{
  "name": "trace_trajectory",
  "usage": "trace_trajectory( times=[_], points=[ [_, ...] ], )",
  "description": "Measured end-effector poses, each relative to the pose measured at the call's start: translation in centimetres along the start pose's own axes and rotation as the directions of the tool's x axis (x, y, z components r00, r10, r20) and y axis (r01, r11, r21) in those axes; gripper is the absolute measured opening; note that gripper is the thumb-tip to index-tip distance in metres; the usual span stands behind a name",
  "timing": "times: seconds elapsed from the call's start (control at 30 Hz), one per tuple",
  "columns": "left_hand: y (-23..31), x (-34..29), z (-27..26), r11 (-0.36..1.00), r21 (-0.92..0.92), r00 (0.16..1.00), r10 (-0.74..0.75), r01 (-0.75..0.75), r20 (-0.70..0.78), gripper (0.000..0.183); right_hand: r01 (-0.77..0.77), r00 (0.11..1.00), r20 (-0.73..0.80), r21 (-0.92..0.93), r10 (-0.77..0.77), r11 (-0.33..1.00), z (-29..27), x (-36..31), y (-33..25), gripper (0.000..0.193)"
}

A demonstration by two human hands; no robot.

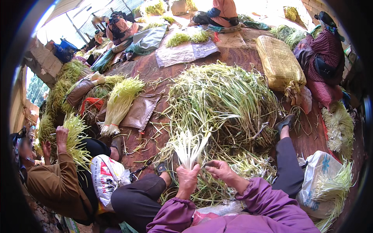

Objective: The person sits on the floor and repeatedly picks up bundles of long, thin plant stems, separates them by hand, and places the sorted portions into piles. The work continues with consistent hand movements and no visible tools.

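My left hand (188, 179) is closed around the lower end of a bunch of pale chives (189, 148), whose white and yellowish stalks fan out upward. Just to its right, my right hand (222, 171) has its thumb and fingertips pinched together beside the bunch. Whatever sits in that pinch is too small to make out. Loose stalks and leaf scraps (237, 176) lie between my legs under both hands. Beyond them rises a large heap of untidy green chives (225, 97).
To my left, a co-worker in a brown sleeve (58, 182) holds yellow-green chives, near a white sack (105, 174). A tied chive bundle (122, 101) lies farther off. A yellow sack (279, 62) stands beyond the heap; a white sack (316, 174) with chives is at right. Other people sit farther back.
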State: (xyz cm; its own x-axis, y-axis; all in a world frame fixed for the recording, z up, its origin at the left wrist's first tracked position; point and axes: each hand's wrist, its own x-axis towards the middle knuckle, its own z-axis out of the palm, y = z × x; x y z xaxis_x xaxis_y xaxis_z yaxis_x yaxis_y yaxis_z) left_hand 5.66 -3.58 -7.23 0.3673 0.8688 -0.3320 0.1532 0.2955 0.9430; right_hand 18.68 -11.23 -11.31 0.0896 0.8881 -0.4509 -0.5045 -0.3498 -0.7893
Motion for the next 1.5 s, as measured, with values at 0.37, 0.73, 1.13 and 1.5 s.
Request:
trace_trajectory(
  times=[0.37, 0.73, 1.13, 1.5],
  points=[
    [1.0, 0.0, -0.8, 0.934, -0.355, 0.999, -0.045, 0.044, 0.007, 0.009, 0.189, 0.977, -0.119, 0.082, -0.179, 0.978, -0.4, 0.9, 0.6, 0.014],
    [0.6, 1.5, -3.5, 0.849, -0.526, 0.999, -0.046, 0.046, 0.013, 0.011, -0.365, 0.931, -0.365, -0.921, 0.027, 0.135, -13.8, -3.7, 0.0, 0.044],
    [1.0, 1.3, -3.0, 0.864, -0.495, 0.984, -0.008, 0.097, 0.180, 0.010, 0.174, 0.890, 0.447, -0.516, 0.091, 0.839, -1.8, 3.8, 0.6, 0.032],
    [1.0, 1.2, -2.9, 0.776, -0.609, 0.979, -0.056, 0.166, 0.196, 0.009, -0.017, 0.923, 0.377, -0.173, 0.082, 0.985, -2.1, 0.6, 0.5, 0.018]
  ],
)
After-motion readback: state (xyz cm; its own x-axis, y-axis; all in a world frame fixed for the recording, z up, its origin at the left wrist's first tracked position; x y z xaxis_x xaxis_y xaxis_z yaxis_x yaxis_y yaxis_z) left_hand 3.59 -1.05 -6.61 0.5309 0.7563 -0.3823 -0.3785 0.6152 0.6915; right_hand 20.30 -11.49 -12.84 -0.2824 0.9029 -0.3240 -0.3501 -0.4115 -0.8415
